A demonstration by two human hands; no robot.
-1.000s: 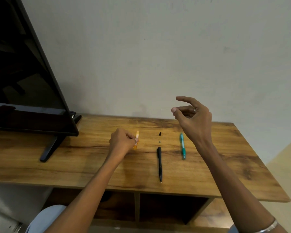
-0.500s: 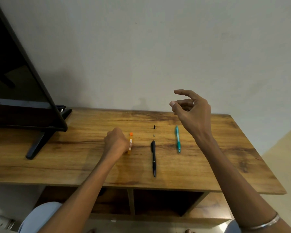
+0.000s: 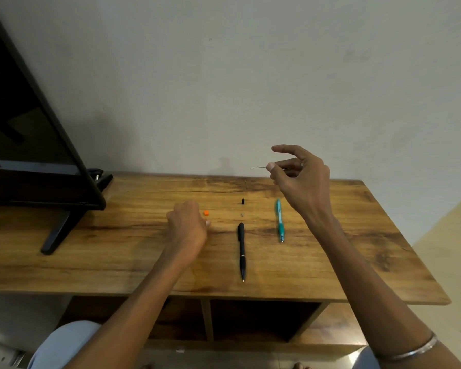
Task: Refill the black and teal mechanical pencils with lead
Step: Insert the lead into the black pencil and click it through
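The right hand (image 3: 302,179) is raised above the back of the desk (image 3: 117,257), its thumb and fingers (image 3: 270,166) pinching a thin pencil lead (image 3: 258,168) that points level to the left, while the index finger arches free above it. The left hand (image 3: 188,229) rests low on the desk with its fingers curled in; an orange-capped lead case (image 3: 206,213) peeks out just past its knuckles, and whether the fingers grip it cannot be told, since the hand hides most of it. To the right of that hand the black mechanical pencil (image 3: 241,251) lies flat, its tip toward the near edge. Beyond its back end sit a small pale eraser piece (image 3: 242,214) and then a small black cap (image 3: 242,201), each apart from the pencil. Farther right, under the raised hand, the teal mechanical pencil (image 3: 279,219) lies roughly parallel to the black one, tip also nearward. A black television (image 3: 24,134) on a stand occupies the desk's left end.
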